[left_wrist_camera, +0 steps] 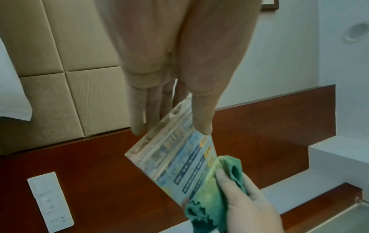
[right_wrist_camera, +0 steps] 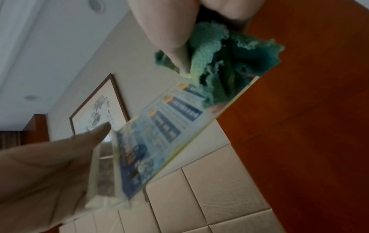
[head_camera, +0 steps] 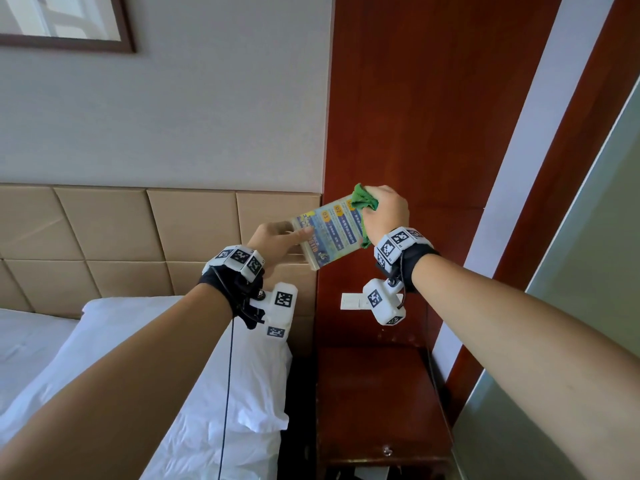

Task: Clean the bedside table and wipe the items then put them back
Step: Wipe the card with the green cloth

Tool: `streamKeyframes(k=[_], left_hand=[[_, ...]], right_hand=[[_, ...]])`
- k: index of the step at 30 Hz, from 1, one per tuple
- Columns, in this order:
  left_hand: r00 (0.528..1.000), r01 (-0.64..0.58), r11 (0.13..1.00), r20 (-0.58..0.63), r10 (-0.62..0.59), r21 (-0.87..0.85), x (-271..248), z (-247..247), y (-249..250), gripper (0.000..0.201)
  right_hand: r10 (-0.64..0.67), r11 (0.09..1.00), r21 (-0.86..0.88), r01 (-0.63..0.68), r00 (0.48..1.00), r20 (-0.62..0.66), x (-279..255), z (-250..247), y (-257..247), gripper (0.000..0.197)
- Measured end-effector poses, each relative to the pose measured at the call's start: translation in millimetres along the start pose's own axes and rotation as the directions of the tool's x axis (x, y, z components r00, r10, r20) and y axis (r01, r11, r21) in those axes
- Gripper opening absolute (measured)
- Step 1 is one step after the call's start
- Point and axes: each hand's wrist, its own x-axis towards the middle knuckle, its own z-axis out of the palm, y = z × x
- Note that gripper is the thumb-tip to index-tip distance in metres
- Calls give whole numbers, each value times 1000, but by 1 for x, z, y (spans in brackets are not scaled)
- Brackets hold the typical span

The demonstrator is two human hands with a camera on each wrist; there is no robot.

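One item is mid-wipe: a clear, rigid acrylic sign stand (head_camera: 327,233) with a glossy printed card, held well above the dark wooden tabletop (head_camera: 374,393). The left hand (head_camera: 273,242) pinches its thick base; the right hand (head_camera: 384,213) clenches a fuzzy green cloth (head_camera: 363,199) over its far edge. Putting it back seems left to do.

The counter (head_camera: 377,393), a dark red-brown wooden bedside unit with a small drawer knob (head_camera: 387,451) on its front, stands just right of the bed (head_camera: 104,358). A white pillow (head_camera: 194,341) lies on the bed beside the counter.
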Motion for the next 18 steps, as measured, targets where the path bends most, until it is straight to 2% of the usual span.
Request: streamKeyframes(k=[3, 6, 10, 12, 14, 18], left_hand=[[999, -37, 999, -25, 37, 11, 2, 4, 4, 41], [997, -44, 999, -65, 43, 0, 4, 9, 6, 37], [993, -47, 999, -105, 47, -4, 6, 11, 1, 29], [993, -64, 998, -99, 64, 5, 4, 15, 1, 22], [992, -82, 996, -94, 84, 26, 3, 18, 4, 15], [994, -80, 997, -72, 79, -12, 7, 18, 9, 24]], right_hand=[[-85, 996, 46, 81, 992, 92, -7, 6, -7, 39], [-172, 983, 96, 154, 958, 228, -17, 12, -17, 40], [-186, 979, 155, 135, 903, 386, -27, 18, -28, 40], [-162, 980, 166, 105, 910, 382, -28, 17, -29, 43], [-187, 978, 153, 144, 928, 322, -29, 15, -30, 42], [-233, 969, 127, 210, 950, 206, -28, 13, -30, 40]])
